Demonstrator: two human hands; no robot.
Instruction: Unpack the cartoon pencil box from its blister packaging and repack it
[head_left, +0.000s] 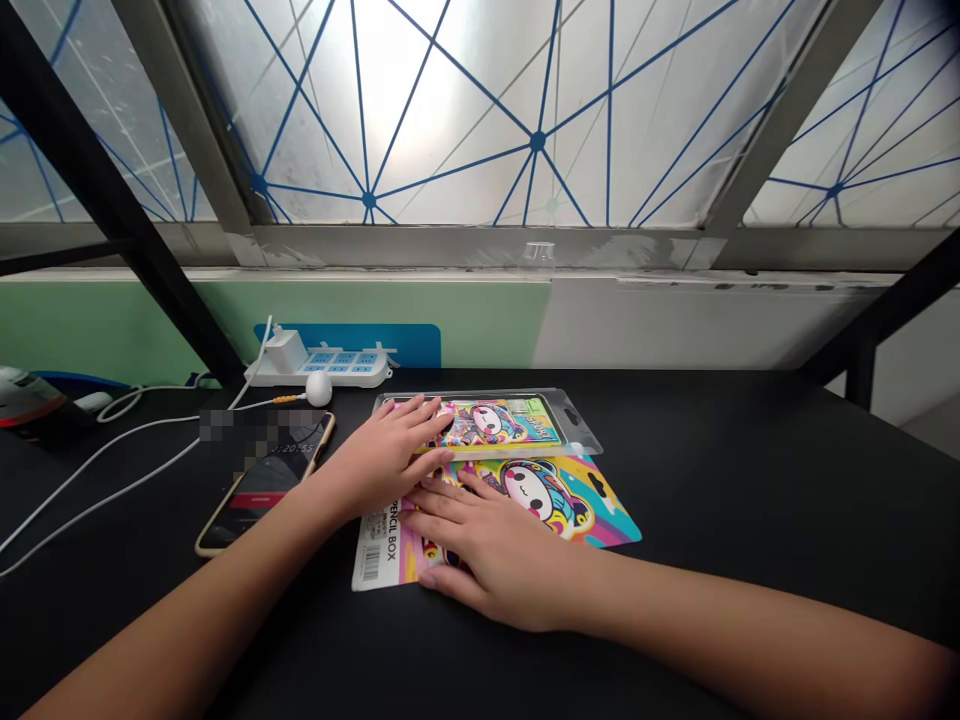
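A colourful pencil box (536,420) with a cartoon character lies inside a clear plastic package (585,435) on the black table. Just in front, partly under the package's near edge, is a printed backing card (600,510) marked "PENCIL BOX", with a barcode at its left end. My left hand (382,455) rests flat across the left part of the package, fingers stretched out. My right hand (495,550) lies flat on the middle of the card, fingers extended and hiding part of its print. Neither hand grips anything.
Left of my arm lies a phone (262,490). Behind it stand a white power strip (345,370) and a small white round object (319,388) on a cable. White cables (112,490) cross the table's left side. Black frame bars (150,240) slant at both sides before the window.
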